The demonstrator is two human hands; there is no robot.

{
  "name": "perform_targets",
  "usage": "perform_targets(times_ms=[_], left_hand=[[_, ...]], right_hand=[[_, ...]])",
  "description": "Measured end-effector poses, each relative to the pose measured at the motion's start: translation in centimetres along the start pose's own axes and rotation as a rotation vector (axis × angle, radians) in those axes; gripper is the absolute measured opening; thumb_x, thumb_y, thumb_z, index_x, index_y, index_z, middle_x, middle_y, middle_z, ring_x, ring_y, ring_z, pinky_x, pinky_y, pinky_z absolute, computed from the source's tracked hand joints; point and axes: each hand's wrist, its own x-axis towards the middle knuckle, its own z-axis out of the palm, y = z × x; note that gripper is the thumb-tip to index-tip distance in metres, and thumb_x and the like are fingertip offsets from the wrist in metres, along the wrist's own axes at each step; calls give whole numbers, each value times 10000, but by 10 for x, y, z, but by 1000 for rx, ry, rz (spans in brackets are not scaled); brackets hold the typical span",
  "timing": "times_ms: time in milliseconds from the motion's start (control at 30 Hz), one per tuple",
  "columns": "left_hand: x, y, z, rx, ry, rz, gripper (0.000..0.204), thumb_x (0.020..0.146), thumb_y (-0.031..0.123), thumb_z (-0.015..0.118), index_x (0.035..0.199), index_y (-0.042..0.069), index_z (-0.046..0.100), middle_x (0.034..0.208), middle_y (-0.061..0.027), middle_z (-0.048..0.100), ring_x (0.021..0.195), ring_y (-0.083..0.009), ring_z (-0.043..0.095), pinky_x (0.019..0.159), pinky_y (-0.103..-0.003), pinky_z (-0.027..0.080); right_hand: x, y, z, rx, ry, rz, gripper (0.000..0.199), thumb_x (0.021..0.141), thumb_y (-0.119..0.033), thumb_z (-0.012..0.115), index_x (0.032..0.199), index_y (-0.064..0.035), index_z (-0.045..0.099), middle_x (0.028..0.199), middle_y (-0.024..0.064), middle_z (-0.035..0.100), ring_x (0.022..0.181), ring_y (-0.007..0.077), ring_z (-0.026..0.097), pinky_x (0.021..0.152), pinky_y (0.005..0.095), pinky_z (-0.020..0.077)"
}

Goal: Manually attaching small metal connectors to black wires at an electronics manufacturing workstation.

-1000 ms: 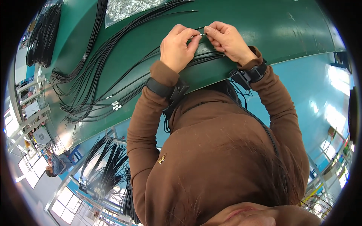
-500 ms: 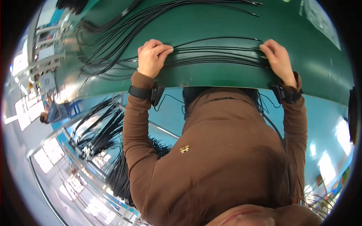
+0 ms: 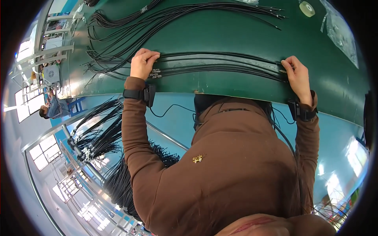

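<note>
Several thin black cables (image 3: 212, 59) stretch between my two hands above the green tabletop. My left hand (image 3: 142, 64) pinches their left ends between thumb and fingers. At the other side my right hand (image 3: 296, 74) is closed on the right ends of these cables. Just nearer to me, a second row of black cables (image 3: 212, 69) lies on the table. Metal connectors (image 3: 156, 73) on its left ends show beside my left hand, and its right ends run in under my right hand. Exactly which cable tips the fingers grip is hidden.
A large fanned bundle of black cables (image 3: 165, 19) covers the back left of the green table (image 3: 244, 37). A tape roll (image 3: 307, 8) and a clear plastic bag (image 3: 339, 35) lie at the far right. Left of my body, more cables (image 3: 104, 131) hang on a metal rack (image 3: 59, 131).
My left hand has moved left, my right hand slightly right and nearer. The separate arched cable now runs in line with the others. Connectors have come into view by my left hand.
</note>
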Motion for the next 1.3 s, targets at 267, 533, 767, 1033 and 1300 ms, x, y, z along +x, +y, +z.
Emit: perform_targets(times_ms=[267, 533, 767, 1033, 1300], left_hand=[[1, 53, 20, 318, 126, 313, 121, 764, 67, 656, 883, 55, 640, 827, -94, 593, 759, -281, 588, 666, -376, 479], [17, 84, 40, 432, -80, 513, 149, 745, 57, 654, 874, 37, 581, 848, -101, 571, 732, -295, 567, 640, -398, 466], [25, 89, 21, 24, 236, 215, 74, 797, 48, 596, 859, 23, 563, 817, -114, 545, 696, -316, 550, 619, -368, 472], [48, 82, 35, 100, 14, 270, 89, 819, 97, 623, 806, 24, 574, 770, -131, 555, 672, -304, 548, 597, -357, 460], [18, 36, 15, -32, -199, 283, 75, 748, 67, 618, 774, 14, 570, 771, -160, 548, 761, -341, 532, 679, -404, 437]], right_hand=[[17, -5, -9, 23, 31, -18, 193, 881, -161, 595, 823, 18, 552, 637, 70, 502, 594, 128, 432, 563, 262, 384], [38, 6, -7, 23, 11, -88, 225, 878, -203, 602, 826, 13, 572, 618, 72, 515, 565, 142, 454, 546, 298, 387], [19, 3, -11, -105, -89, -27, 230, 866, -207, 603, 818, 14, 566, 640, 139, 532, 565, 258, 491, 545, 344, 395], [12, 7, -15, -103, -132, -51, 236, 860, -210, 599, 800, 15, 562, 650, 171, 538, 589, 314, 505, 553, 377, 401], [3, 2, -22, -106, -20, -159, 207, 846, -200, 612, 781, -10, 562, 684, 191, 555, 616, 368, 522, 569, 407, 428]])
